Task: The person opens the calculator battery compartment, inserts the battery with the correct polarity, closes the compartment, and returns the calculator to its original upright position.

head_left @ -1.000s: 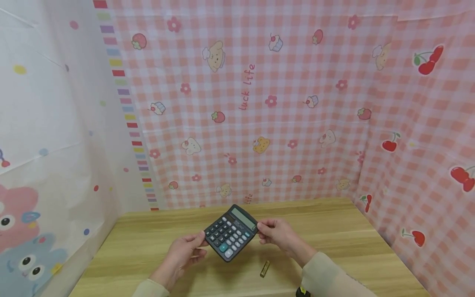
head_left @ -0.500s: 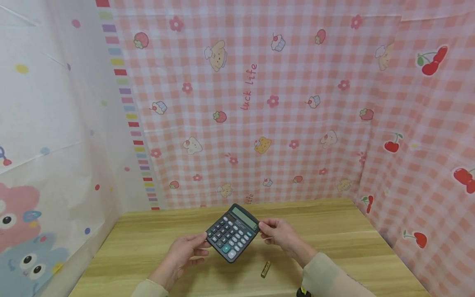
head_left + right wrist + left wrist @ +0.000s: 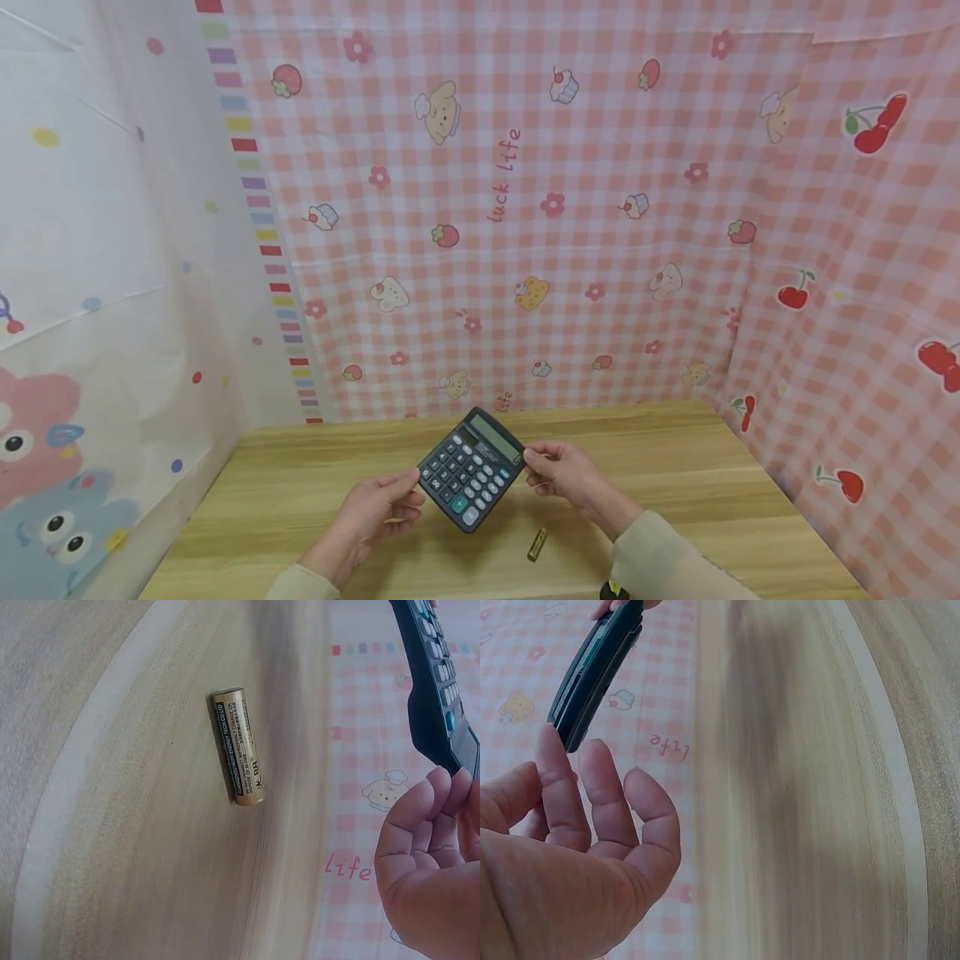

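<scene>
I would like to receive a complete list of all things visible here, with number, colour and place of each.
Table: 1, light brown wood, across the bottom of the head view
Calculator: 1, black with one green key, raised above the table
Battery: 1, gold and black, lying on the table
Checked cloth: piece count unclear, pink and white, behind and right
White cloth: 1, white with coloured prints, left
Dark object: 1, black and yellow, bottom edge, unidentifiable
Left hand: 1, bare, pinching the calculator's left corner
Right hand: 1, bare, pinching its right corner
Sleeves: 2, beige, on both arms
</scene>
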`<state>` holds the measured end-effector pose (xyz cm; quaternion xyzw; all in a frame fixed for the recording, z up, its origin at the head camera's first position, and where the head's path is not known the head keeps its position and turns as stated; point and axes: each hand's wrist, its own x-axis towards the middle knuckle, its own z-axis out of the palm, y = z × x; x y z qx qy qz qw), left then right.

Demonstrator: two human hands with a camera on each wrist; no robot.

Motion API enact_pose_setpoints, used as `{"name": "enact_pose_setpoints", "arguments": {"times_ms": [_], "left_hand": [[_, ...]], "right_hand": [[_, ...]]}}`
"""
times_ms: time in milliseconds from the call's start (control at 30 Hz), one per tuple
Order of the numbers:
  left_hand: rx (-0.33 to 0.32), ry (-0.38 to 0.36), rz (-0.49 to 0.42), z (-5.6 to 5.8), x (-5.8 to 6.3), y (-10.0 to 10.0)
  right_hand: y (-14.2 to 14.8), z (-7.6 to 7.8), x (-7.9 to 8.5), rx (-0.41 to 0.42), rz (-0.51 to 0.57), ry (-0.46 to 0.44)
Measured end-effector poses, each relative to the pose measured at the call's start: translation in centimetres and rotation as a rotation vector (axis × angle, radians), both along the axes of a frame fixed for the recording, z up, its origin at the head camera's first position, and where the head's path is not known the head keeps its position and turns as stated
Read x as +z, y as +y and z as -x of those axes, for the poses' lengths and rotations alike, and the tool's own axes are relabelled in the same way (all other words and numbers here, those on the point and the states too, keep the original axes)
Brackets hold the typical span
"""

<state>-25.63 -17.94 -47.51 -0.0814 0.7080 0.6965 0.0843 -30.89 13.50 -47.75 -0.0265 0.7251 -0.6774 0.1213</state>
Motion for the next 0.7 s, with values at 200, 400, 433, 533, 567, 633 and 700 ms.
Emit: {"name": "enact_pose_setpoints", "arguments": {"times_ms": [200, 400, 433, 533, 567, 633, 700], "left_hand": [[-0.017, 0.007, -0.002, -0.01, -0.02, 0.02], [-0.042, 0.008, -0.016, -0.11, 0.12, -0.11], [-0.041, 0.008, -0.017, -0.12, 0.16, -0.1], [-0.03, 0.007, -0.025, -0.08, 0.25, 0.0], [-0.027, 0.007, -0.026, -0.08, 0.28, 0.02], [-0.024, 0.009, -0.027, -0.08, 0.28, 0.05], [-0.022, 0.008, -0.025, -0.07, 0.25, 0.03]], "right_hand": [[0.1, 0.07, -0.08, 0.02, 0.012, -0.005], [0.16, 0.09, -0.01, 0.048, 0.027, -0.01], [0.18, 0.07, 0.01, 0.053, 0.029, -0.012], [0.19, 0.02, 0.06, 0.059, 0.038, -0.013], [0.18, 0.02, 0.07, 0.06, 0.041, -0.013], [0.17, 0.05, 0.05, 0.064, 0.048, -0.011], [0.15, 0.09, 0.04, 0.068, 0.054, -0.01]]}}
